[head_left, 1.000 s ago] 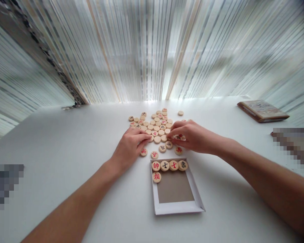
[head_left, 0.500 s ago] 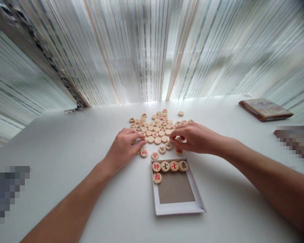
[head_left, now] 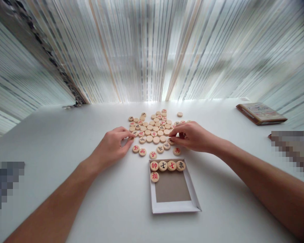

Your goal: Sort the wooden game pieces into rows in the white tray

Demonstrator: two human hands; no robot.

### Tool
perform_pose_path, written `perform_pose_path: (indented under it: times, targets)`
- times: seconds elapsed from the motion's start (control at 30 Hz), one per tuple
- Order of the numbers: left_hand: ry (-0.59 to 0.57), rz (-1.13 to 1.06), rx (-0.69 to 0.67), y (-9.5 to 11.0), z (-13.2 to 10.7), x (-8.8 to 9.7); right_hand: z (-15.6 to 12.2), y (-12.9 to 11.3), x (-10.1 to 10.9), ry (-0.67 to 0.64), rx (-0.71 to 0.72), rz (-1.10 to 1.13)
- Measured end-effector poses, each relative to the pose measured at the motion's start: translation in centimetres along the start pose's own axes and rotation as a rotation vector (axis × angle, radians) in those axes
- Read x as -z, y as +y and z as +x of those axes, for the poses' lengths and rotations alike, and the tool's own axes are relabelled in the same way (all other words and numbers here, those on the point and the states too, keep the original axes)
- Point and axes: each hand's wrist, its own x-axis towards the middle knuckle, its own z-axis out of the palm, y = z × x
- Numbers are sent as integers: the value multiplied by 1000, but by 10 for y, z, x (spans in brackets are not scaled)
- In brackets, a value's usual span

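Many round wooden Chinese chess pieces (head_left: 156, 140) lie in a loose cluster, some with red or black characters and some blank side up. At the cluster's left edge my left hand (head_left: 116, 143) pinches a chess piece (head_left: 132, 139), mostly hidden by the fingertips. On the right side, thumb and forefinger of my right hand (head_left: 192, 136) close on a chess piece with a black mark (head_left: 171, 141). Nearer to me is a shallow white box (head_left: 176, 207) with a brown bottom. Inside it, several pieces form a row along the far wall, and a red piece (head_left: 155, 177) sits below at left.
A flat brown box (head_left: 262, 114) lies at the back right of the white table (head_left: 111, 209). Closer on the right is a blurred-out object (head_left: 291, 150), with another (head_left: 5, 185) at the left edge. A striped string curtain (head_left: 147, 50) hangs behind the table.
My left hand has moved left, uncovering several pieces at the cluster's left front. My right hand has stayed near the same place, its fingers now at a black-marked piece. The view has shifted slightly.
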Motion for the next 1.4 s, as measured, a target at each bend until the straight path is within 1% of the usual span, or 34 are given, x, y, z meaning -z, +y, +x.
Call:
perform_pose_path:
  times: [0.13,0.23,0.3,0.4,0.67,0.8,0.9,1.0,1.07,1.27,1.4]
  targets:
    - [-66,-24,-25,-5,0,3,-1,-3,-1,82,10,-5]
    - [-114,-20,-41,-4,0,6,-1,-7,-3,120,21,14]
    - [-121,-7,-62,-2,0,5,-1,-10,-6,132,35,9]
    - [-89,21,-69,2,0,1,-2,-11,-9,146,62,-8]
    - [-7,4,33,0,2,-6,-2,-11,-14,140,70,-25]
    - [21,-25,75,-1,3,-9,0,-15,-21,173,26,-17]
    - [43,-50,94,1,3,-12,3,-21,-27,194,-49,-27]
    - [61,-66,103,3,3,-14,6,-28,-31,169,-141,-51]
    - [69,-75,108,5,3,-15,8,-32,-31,148,-173,-64]
    - [83,-87,109,9,3,-17,10,-38,-28,122,-224,-111]
    - [110,-87,108,13,3,-17,7,-39,-26,97,-204,-148]
